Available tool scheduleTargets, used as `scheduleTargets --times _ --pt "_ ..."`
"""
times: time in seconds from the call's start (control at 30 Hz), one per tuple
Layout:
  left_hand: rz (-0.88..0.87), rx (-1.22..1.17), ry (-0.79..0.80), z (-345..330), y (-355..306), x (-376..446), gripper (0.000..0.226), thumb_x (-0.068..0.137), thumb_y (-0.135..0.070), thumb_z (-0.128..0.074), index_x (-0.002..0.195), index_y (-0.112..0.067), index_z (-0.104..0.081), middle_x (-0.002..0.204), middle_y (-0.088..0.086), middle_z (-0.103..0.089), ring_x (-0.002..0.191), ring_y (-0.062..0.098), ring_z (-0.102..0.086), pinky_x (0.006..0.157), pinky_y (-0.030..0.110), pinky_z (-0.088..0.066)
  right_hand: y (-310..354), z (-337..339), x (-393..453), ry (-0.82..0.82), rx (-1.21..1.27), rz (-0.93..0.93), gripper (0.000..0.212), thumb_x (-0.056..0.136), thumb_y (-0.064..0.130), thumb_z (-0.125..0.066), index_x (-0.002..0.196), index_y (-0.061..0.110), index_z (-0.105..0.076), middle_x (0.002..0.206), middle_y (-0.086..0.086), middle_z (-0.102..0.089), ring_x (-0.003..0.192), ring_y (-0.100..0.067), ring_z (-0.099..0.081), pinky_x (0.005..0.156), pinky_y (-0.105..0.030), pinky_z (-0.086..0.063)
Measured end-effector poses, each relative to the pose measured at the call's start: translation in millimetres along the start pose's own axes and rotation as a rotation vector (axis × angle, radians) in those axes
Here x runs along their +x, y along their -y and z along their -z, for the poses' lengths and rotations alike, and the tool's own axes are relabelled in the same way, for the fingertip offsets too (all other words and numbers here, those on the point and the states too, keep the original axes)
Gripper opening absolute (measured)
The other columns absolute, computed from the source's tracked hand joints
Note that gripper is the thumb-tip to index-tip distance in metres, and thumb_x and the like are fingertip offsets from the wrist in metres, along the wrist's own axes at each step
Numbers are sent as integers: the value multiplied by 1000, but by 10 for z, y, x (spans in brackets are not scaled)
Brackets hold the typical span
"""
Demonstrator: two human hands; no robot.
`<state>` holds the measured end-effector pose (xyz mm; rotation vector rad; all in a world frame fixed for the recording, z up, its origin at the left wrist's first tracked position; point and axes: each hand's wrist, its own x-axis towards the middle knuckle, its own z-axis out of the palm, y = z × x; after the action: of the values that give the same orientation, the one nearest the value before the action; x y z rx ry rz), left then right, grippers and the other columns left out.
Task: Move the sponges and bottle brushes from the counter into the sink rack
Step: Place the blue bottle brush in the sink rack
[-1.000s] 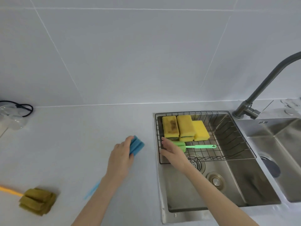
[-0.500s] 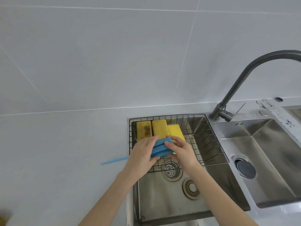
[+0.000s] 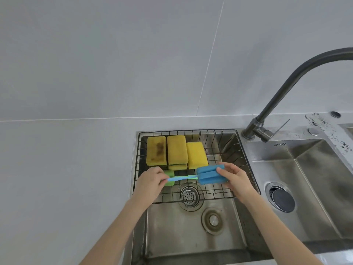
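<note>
A blue bottle brush (image 3: 209, 175) lies level over the wire sink rack (image 3: 246, 163), held at both ends. My left hand (image 3: 150, 181) pinches the tip of its thin blue handle. My right hand (image 3: 236, 178) grips its blue sponge head. Under the handle lies a green bottle brush (image 3: 170, 174), mostly hidden. Three yellow sponges (image 3: 176, 151) lie side by side at the back of the rack, the left one stained brown, with another sponge partly visible beneath the middle one.
The rack spans the back half of the left steel basin (image 3: 191, 236), above a drain strainer (image 3: 189, 196). A dark curved faucet (image 3: 282, 88) rises at the right rear. A second basin (image 3: 315, 188) lies to the right. White counter (image 3: 66, 178) extends left.
The blue brush went from the counter to above the rack and turned, with its head now to the right. My right hand took the head and my left hand slid to the handle tip. The view shifted right.
</note>
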<state>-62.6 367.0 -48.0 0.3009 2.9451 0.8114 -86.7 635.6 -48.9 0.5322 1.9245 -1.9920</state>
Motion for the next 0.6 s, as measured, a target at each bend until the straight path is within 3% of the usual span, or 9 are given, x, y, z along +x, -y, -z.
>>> scheduleTargets --times 0.13,0.2,0.33,0.6 --pt "42 111 200 -104 48 93 19 89 -20 -55 101 -17 -69 99 5 -64 91 19 -56 72 26 -43 -91 24 109 37 -307 28 25 82 9 -64 107 10 -60 92 0 -62 85 -11 -58 67 -14 -46" --pt "63 152 276 -154 68 128 18 89 -18 -54 96 -15 -70 98 4 -66 88 19 -58 70 24 -42 -140 34 167 60 -405 19 26 81 9 -65 106 12 -60 93 1 -62 84 -11 -58 66 -17 -46" --pt "103 210 340 -250 88 202 15 87 -16 -57 93 -14 -71 95 6 -71 81 19 -62 76 28 -52 -219 24 283 59 -616 13 28 77 8 -69 104 11 -61 97 -3 -61 91 -23 -59 79 -31 -51" --pt "106 278 337 -359 136 221 15 87 -13 -56 91 -15 -70 93 5 -71 76 18 -61 75 28 -54 -279 -47 332 31 -772 5 31 78 8 -68 108 7 -59 103 -4 -58 96 -18 -55 81 -26 -45"
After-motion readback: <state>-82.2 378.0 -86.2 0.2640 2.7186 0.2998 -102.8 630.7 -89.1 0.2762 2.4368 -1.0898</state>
